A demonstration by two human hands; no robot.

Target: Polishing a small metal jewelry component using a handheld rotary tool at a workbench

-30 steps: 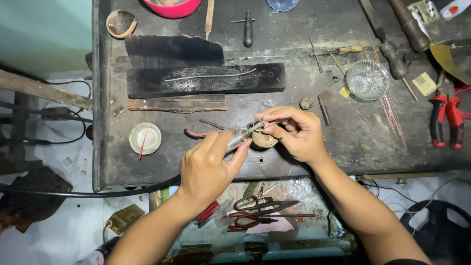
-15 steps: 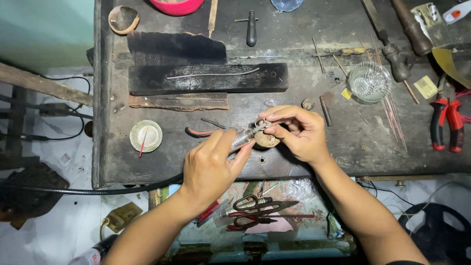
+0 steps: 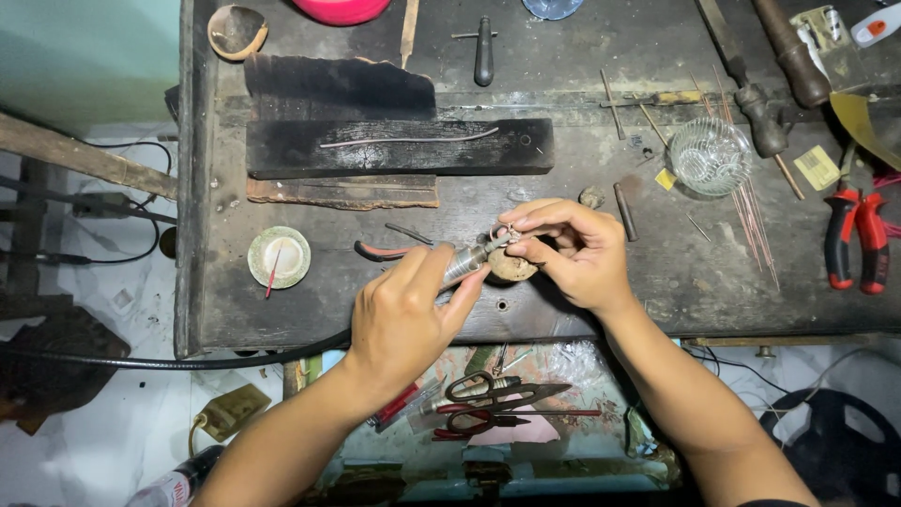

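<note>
My left hand (image 3: 408, 314) grips a slim metal rotary handpiece (image 3: 466, 264) whose black cable (image 3: 188, 361) trails off to the left. Its tip points up and to the right at a small silver ring-like piece (image 3: 504, 233). My right hand (image 3: 574, 252) pinches that piece between thumb and fingertips, resting it over a small round brownish pad (image 3: 511, 268) on the dark wooden workbench (image 3: 713, 291).
A charred wooden block with a wire (image 3: 404, 145) lies behind the hands. A small round dish (image 3: 279, 256) is to the left, a glass bowl (image 3: 710, 155) and thin copper rods (image 3: 751, 211) to the right, red-handled pliers (image 3: 852, 235) far right. Scissors (image 3: 497, 390) lie in the drawer below.
Both hands keep their hold and stay in place; the view has shifted only slightly.
</note>
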